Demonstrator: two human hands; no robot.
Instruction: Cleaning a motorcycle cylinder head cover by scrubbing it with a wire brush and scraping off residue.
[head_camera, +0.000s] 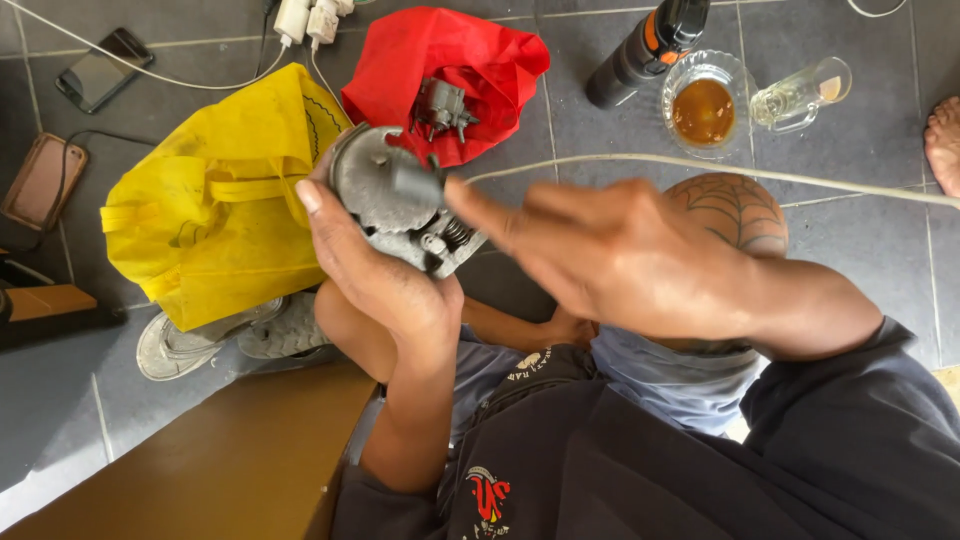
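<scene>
Nearest to us in the head view, our left hand (375, 265) grips a grey metal engine part (400, 205) from below, fingers closed around its round cover, while our right hand (610, 255) comes from 3 o'clock with fingers pinched on a small knob at its edge. We judge this as a step of inspecting or loosening, which calls for a small, firm turn; open room lies at 6 o'clock above our lap, while the yellow bag (210, 200) at 9 o'clock and the red bag (450, 60) at 12 o'clock lie well apart.
</scene>
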